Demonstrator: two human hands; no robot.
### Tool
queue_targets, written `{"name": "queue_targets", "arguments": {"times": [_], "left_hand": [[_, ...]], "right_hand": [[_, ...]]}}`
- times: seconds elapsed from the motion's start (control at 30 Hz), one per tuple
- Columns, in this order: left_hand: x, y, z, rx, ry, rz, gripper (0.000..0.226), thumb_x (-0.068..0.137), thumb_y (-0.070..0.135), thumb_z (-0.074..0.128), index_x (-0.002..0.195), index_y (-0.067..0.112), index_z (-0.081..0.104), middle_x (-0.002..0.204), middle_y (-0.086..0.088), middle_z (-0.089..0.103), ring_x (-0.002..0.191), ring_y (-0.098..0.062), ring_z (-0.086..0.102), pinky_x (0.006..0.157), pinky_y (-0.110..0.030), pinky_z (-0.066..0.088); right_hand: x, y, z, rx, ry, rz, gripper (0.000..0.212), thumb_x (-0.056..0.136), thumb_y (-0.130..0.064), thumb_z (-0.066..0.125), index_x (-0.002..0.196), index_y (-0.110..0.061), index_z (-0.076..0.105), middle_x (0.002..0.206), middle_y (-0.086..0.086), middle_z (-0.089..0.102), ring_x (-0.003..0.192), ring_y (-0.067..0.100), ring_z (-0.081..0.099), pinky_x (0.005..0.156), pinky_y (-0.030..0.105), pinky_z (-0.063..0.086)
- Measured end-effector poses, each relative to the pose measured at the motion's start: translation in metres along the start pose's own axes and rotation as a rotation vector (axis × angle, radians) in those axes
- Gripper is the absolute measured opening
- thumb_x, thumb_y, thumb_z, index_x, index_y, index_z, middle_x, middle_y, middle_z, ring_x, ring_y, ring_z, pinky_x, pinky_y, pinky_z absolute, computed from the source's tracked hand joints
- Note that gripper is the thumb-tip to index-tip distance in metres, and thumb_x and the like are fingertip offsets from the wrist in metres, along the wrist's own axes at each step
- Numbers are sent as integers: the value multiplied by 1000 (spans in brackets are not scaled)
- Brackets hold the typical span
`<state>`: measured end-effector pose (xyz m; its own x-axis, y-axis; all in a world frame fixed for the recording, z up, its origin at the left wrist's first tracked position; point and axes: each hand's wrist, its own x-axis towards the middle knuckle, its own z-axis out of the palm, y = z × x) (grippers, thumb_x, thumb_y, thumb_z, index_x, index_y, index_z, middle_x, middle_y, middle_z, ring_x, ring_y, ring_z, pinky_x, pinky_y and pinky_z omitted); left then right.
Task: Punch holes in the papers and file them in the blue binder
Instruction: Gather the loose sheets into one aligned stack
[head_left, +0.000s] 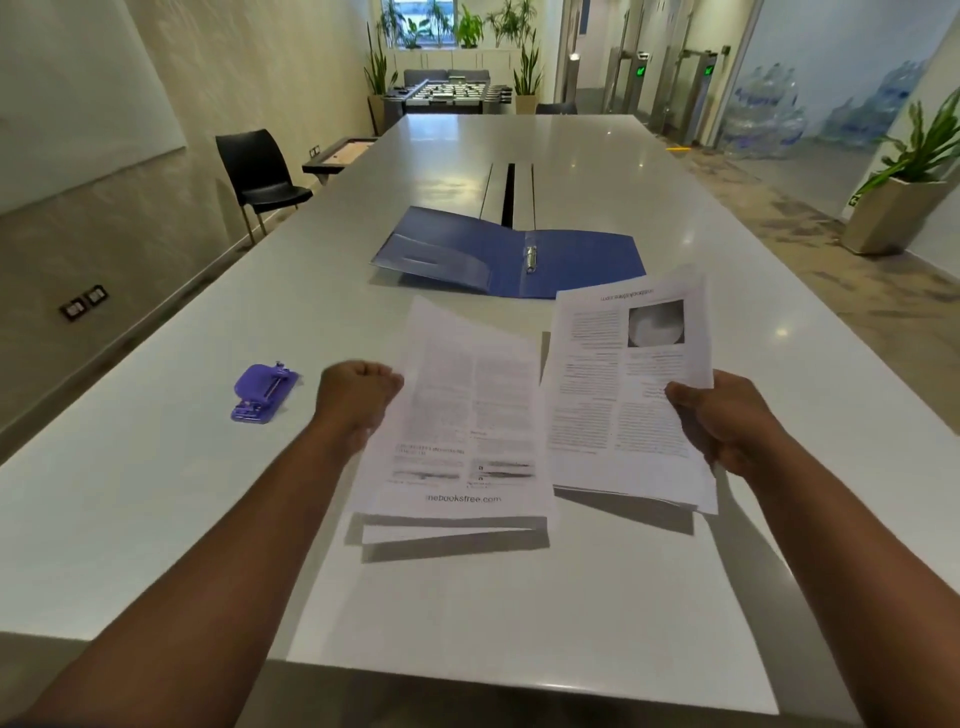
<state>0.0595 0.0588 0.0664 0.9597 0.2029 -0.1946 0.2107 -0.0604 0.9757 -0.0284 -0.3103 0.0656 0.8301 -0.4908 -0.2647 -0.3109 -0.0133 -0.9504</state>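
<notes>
Closest in, both forearms reach out over the pale worktop (156, 519), and each of the hands has its own batch of printed pages lifted off the surface, shadows showing underneath. The left hand (358, 397) is curled tight on the left edge of the left stack of papers (457, 426), which reads right way up with a web address printed along the bottom. The right hand (727, 421) pinches the right stack of papers (623, 384) at its right edge, thumb on top, and that batch is turned upside down, with a round grey picture near its far corner. The two batches sit just beside each other, not quite touching as far as I can tell. Off to the left, near the left hand, a purple hole punch (264, 392) sits on the worktop by itself. Farther back, past the pages, the blue binder (498, 254) lies open flat, metal rings (530, 258) showing in the middle, nothing filed in it yet. Way beyond: a black chair (257, 174), a foosball table (447, 93) and potted plants (524, 57).
</notes>
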Motion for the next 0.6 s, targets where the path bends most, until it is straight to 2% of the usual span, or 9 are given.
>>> {"name": "queue_targets", "arguments": {"times": [0.03, 0.1, 0.17, 0.27, 0.33, 0.43, 0.5, 0.53, 0.6], "left_hand": [[-1, -11, 1, 70, 13, -10, 22, 87, -5, 72, 72, 8, 62, 68, -10, 58, 38, -7, 49, 38, -13, 39], [1, -26, 3, 220, 34, 13, 17, 85, 3, 75, 71, 8, 66, 67, -8, 63, 52, -17, 56, 51, -20, 45], [1, -30, 6, 272, 45, 61, 14, 85, 7, 76, 73, 9, 69, 71, -4, 67, 64, -21, 58, 60, -23, 46], [-6, -15, 12, 333, 54, 187, 11, 90, 13, 71, 80, 15, 67, 81, 0, 67, 70, -17, 58, 60, -24, 43], [-14, 4, 14, 347, 29, 259, 8, 95, 14, 65, 87, 16, 64, 82, 1, 65, 68, -15, 55, 57, -25, 41], [-30, 39, 16, 298, 5, 351, 9, 99, 19, 61, 90, 22, 59, 80, 5, 66, 60, -11, 53, 49, -22, 40], [-42, 63, 12, 208, -55, 403, 12, 100, 21, 60, 90, 25, 57, 83, 6, 70, 61, -9, 61, 46, -18, 45], [-47, 75, 9, 140, -107, 415, 12, 101, 21, 59, 90, 26, 56, 87, 5, 73, 66, -10, 68, 49, -18, 50], [-55, 95, 2, -12, -230, 421, 10, 102, 19, 59, 93, 25, 57, 98, -2, 75, 81, -16, 75, 61, -28, 60]], "right_hand": [[0, -1, -4, -32, 2, -10, 27, 98, -4, 64, 126, -4, 64, 118, 15, 70, 94, 35, 70, 81, 44, 58], [0, -2, -9, -76, 9, -22, 27, 99, -6, 65, 126, -3, 63, 119, 15, 69, 94, 35, 69, 79, 43, 58], [-1, -2, -12, -126, 21, -35, 26, 99, -9, 65, 124, -4, 64, 118, 14, 69, 95, 36, 69, 81, 44, 58], [-4, -7, -16, -177, 33, -82, 18, 98, -11, 67, 116, -9, 65, 117, 13, 69, 97, 37, 68, 81, 45, 55], [-5, -15, -22, -171, 49, -127, 23, 98, -10, 67, 121, -8, 67, 114, 11, 69, 92, 31, 69, 80, 43, 53], [-8, -29, -29, -137, 60, -179, 29, 98, -12, 67, 126, -9, 67, 115, 9, 71, 93, 30, 71, 89, 48, 58], [-9, -36, -32, -111, 64, -211, 29, 98, -15, 68, 126, -12, 67, 116, 8, 72, 99, 34, 71, 95, 51, 57], [-10, -39, -32, -94, 61, -223, 28, 98, -15, 68, 126, -13, 68, 115, 7, 73, 100, 33, 71, 95, 50, 57], [-14, -44, -29, -57, 39, -240, 23, 98, -16, 67, 122, -16, 68, 110, 2, 74, 98, 30, 72, 91, 47, 58]]}}
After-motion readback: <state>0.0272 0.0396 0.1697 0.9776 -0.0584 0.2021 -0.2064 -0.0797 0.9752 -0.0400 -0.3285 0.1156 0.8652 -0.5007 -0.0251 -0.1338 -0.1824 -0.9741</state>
